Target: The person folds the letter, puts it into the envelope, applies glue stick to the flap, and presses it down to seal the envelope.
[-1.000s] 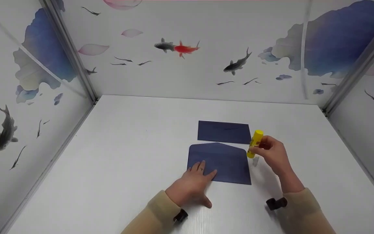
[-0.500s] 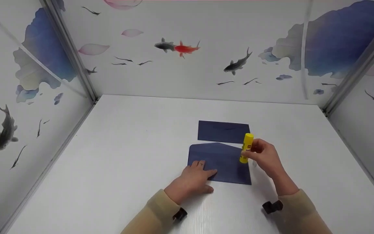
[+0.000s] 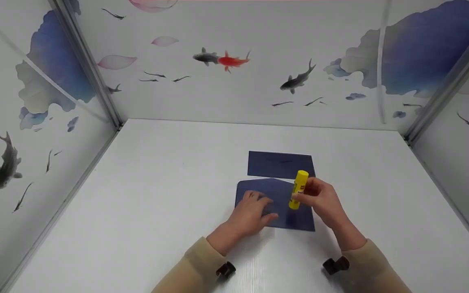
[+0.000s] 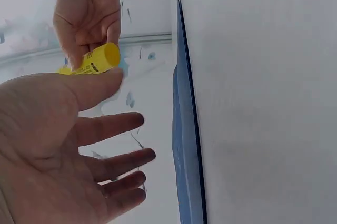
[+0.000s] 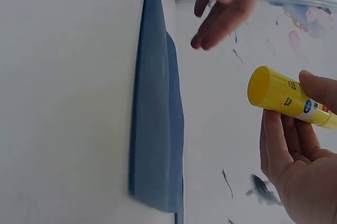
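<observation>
A dark blue envelope with a peaked top edge lies on the white table. Over its left part hovers my left hand, fingers spread and holding nothing; the left wrist view shows its fingers apart from the paper. My right hand pinches a yellow glue stick between thumb and fingers, tilted above the envelope's right part. In the right wrist view one yellow end of the glue stick points toward the left hand. Just beyond the envelope lies a dark blue rectangular piece of paper.
White panels printed with fish and leaves stand round the back and sides of the table. Metal posts mark the corners. Black wrist devices sit at both sleeves.
My right hand has carried the glue stick leftward and nearer, from beside the envelope to over it. My left hand has lifted from the envelope, its thumb swinging up toward the fingers.
</observation>
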Demonstrator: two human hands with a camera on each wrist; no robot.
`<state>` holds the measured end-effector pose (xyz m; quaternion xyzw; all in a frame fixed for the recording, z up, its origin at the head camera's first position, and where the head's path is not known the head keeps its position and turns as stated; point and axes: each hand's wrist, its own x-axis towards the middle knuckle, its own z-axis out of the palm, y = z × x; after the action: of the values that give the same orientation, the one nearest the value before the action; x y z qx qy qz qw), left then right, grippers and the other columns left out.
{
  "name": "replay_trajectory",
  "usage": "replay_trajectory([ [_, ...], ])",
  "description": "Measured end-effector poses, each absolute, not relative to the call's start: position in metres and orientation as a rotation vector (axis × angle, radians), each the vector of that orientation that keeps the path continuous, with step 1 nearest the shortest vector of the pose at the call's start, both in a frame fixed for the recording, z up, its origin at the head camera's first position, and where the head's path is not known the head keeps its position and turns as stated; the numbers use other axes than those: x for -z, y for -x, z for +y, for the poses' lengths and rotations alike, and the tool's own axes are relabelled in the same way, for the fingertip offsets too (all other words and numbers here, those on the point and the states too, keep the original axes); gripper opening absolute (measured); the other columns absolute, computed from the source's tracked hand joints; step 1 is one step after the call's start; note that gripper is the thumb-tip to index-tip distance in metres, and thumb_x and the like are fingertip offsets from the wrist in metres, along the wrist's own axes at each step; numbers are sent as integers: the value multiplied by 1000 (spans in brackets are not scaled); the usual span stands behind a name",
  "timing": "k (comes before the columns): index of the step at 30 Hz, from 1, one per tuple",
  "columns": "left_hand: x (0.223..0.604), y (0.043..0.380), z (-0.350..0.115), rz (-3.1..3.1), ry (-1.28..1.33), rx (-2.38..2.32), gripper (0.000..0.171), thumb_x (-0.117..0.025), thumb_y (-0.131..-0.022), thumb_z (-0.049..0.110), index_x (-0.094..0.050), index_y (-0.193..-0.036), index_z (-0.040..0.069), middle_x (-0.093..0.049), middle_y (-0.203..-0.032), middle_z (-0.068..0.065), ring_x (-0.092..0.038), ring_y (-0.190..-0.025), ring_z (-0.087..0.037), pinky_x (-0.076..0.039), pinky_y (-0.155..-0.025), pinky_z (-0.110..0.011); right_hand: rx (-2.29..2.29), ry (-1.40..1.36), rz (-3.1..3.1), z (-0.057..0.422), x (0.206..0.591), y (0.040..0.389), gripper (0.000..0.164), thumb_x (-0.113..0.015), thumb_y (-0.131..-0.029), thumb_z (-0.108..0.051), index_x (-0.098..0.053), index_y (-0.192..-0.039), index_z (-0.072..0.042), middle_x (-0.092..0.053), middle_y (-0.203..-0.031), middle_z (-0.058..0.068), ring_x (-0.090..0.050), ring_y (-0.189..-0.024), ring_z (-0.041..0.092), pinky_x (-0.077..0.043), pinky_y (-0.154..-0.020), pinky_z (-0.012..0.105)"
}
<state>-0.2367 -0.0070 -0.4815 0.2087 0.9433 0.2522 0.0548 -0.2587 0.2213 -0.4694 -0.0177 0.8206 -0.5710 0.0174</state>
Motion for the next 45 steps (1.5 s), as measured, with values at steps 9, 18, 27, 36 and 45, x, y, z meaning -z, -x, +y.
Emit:
replay_trajectory([
  [9, 481, 231, 5, 2516, -553, -1472, 33, -67, -101, 31, -72, -126, 9, -75, -124, -4, -70, -119, -21, -57, -102, -37, 1936, 160, 2401, 197, 464, 241, 42, -80, -86, -7, -63, -124, 2, -68, -110, 11, -66, -98, 22, -58, -88, 20],
  [18, 482, 231, 4, 2478, -563, -1508, 30, -67, -101, 28, -72, -122, 7, -76, -117, -5, -70, -105, -15, -59, -96, -30, 1932, 198, 2409, 194, 465, 236, 41, -79, -87, -6, -64, -124, 2, -69, -111, 14, -67, -98, 21, -58, -88, 20],
  [27, 477, 236, -2, 2474, -538, -1406, 40, -72, -97, 37, -71, -126, 9, -75, -120, -3, -69, -108, -16, -58, -97, -31, 1822, 251, 2477, 190, 468, 235, 38, -82, -86, -8, -66, -120, -1, -70, -112, 12, -68, -104, 22, -57, -97, 26],
  [36, 470, 238, -10, 2436, -666, -1822, 38, -70, -99, 30, -68, -130, 9, -71, -122, -8, -67, -106, -20, -56, -94, -30, 1566, 445, 2541, 185, 472, 229, 33, -83, -86, -17, -68, -113, -5, -72, -108, 9, -68, -100, 22, -57, -84, 18],
  [45, 464, 239, -13, 2375, -604, -1972, 26, -74, -95, 22, -76, -115, 6, -76, -112, -10, -69, -99, -19, -57, -86, -20, 1512, 565, 2450, 188, 463, 228, 32, -79, -90, -16, -69, -119, -5, -72, -113, 13, -67, -100, 25, -60, -83, 22],
])
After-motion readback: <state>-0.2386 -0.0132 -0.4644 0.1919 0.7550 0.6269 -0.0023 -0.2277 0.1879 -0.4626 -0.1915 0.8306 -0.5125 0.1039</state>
